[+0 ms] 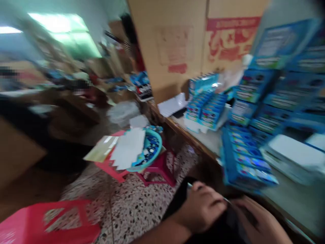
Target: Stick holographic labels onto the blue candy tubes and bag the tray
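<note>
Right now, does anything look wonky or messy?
Yes: the white card lies partly over the basin, hiding some contents, and sticks out past the rim. A blue box seems to poke off the table.

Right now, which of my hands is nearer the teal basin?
Left. Your left hand is this side of the teal basin, to its right; your right hand is farther right, beside the table.

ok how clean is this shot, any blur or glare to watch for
Head view: motion blur over much of the frame, smearing the print on the stacked blue boxes; head view: the bright panel at upper left is washed out, and glare streaks the yellowish sheet; head view: the speckled floor reads clearer, while the hands look soft.
</note>
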`<state>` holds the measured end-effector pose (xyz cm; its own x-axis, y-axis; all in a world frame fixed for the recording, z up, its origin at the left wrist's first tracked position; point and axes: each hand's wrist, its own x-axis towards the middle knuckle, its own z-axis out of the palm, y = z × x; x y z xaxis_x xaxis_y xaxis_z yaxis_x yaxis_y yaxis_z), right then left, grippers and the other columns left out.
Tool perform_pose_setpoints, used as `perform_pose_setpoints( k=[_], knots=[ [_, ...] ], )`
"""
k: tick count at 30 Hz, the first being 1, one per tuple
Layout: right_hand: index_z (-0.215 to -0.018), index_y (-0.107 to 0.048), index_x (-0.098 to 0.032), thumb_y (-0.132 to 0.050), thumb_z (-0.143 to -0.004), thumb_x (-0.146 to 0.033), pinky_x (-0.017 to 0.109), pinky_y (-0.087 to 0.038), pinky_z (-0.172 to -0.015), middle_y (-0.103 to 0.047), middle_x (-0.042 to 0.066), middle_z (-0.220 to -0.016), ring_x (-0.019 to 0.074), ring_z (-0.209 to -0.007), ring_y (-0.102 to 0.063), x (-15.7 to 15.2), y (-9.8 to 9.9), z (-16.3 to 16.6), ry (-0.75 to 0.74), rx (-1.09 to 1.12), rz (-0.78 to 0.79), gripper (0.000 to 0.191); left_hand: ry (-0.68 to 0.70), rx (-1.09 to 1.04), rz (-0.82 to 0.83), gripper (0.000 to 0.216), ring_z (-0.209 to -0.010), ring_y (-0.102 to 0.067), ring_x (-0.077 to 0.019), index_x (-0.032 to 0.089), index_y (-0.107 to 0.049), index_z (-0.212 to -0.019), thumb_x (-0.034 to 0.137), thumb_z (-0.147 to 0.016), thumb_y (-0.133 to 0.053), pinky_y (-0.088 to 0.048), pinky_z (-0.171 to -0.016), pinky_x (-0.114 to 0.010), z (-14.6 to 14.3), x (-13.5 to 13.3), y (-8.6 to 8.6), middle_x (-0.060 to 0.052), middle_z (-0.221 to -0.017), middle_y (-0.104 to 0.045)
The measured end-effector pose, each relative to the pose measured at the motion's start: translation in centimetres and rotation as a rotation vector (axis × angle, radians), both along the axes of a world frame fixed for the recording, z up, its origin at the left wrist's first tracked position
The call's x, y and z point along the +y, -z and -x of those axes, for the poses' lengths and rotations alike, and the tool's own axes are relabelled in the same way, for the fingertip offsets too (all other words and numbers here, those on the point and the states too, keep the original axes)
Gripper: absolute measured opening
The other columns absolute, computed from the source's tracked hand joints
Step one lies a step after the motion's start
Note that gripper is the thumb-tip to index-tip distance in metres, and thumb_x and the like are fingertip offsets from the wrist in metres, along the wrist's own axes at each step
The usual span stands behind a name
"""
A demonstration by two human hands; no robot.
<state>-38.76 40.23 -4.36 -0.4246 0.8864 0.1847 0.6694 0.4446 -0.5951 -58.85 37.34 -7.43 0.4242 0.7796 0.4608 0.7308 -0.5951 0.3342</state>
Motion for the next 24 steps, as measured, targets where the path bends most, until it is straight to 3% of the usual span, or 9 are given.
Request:
perform_pose_setpoints(
  k=[3,7,14,20,24],
  knots=[
    [-0.085,-0.070,-0.023,-0.049,-0.096,-0.024,0.030,-0.053,-0.070,-0.068,0.006,-0.082,0.0191,-0.077,-0.066,-0.9,-1.9,-0.5,-0.030,0.089,0.172,0.024,0.007,-0.132,-0.122,0.017,-0.100,-0.067,-0.0138,0.028,-0.066,-0.111,0.025,-0.098,-0.056,-0.041,-0.090,-0.035,0.1,-0.1,-0.8,0.002,-0.107,-0.075],
    [-0.083,-0.069,-0.020,-0.051,-0.095,-0.015,0.025,-0.045,-0.064,-0.063,0.002,-0.077,0.0145,-0.074,-0.060,-1.2,-3.3,-0.6,-0.022,0.175,0.259,0.022,0.024,-0.175,-0.161,0.032,-0.095,-0.067,-0.0163,0.023,-0.065,-0.122,0.019,-0.091,-0.067,-0.043,-0.089,-0.033,-0.1,0.7,-1.2,-0.003,-0.101,-0.074],
    [-0.095,-0.075,-0.017,-0.063,-0.089,-0.023,0.026,-0.046,-0.063,-0.071,0.004,-0.077,0.0146,-0.069,-0.063,-2.0,-2.1,-1.4,0.162,0.320,0.222,0.014,0.066,-0.145,-0.192,0.033,-0.095,-0.067,-0.0180,0.025,-0.067,-0.119,0.013,-0.088,-0.067,-0.044,-0.097,-0.039,-0.6,1.2,-0.5,-0.004,-0.102,-0.072],
    [-0.095,-0.074,-0.019,-0.059,-0.093,-0.015,0.026,-0.046,-0.071,-0.068,0.004,-0.084,0.0152,-0.079,-0.063,-1.8,-2.7,-1.7,0.094,0.237,0.241,0.016,0.132,-0.145,-0.180,0.032,-0.096,-0.067,-0.0184,0.024,-0.066,-0.116,0.010,-0.088,-0.067,-0.043,-0.097,-0.040,-0.5,1.5,-0.9,-0.003,-0.104,-0.074],
    [-0.096,-0.071,-0.020,-0.053,-0.096,-0.013,0.027,-0.043,-0.072,-0.063,0.002,-0.083,0.0152,-0.080,-0.058,-1.7,-2.9,-1.3,0.038,0.088,0.186,0.019,0.135,-0.177,-0.103,0.023,-0.081,-0.064,-0.0162,0.022,-0.070,-0.111,0.017,-0.089,-0.067,-0.046,-0.081,-0.033,-0.6,2.2,-2.0,-0.003,-0.090,-0.070]
  ],
)
